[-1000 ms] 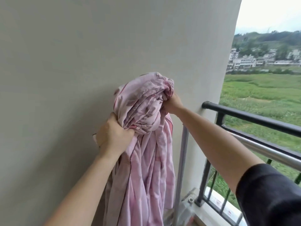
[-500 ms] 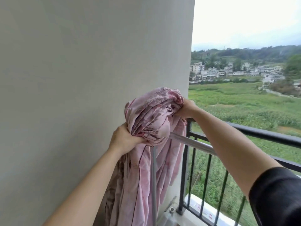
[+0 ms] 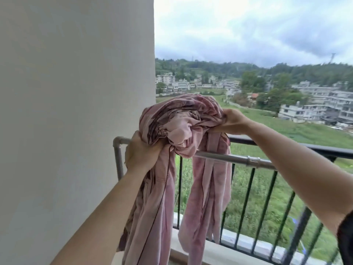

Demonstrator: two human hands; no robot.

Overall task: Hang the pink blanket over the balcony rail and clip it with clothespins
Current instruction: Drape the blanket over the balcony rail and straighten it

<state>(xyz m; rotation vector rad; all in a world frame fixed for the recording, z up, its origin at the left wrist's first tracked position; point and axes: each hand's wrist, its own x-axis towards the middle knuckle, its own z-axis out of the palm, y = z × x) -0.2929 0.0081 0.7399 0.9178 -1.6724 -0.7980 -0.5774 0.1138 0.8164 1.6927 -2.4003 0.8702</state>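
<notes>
Both hands (image 3: 142,153) bunching blanket (image 3: 183,123), tails hanging down

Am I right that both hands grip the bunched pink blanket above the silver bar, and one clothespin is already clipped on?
Not quite. The head view shows no clothespin anywhere. The left hand and right hand do grip the bunched pink blanket above the silver bar.

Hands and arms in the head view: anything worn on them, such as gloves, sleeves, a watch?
Both hands are bare: left hand, right hand. No gloves, rings or watch show. Both forearms are uncovered; a dark sleeve shows only at the right upper arm, at the frame's edge.
</notes>
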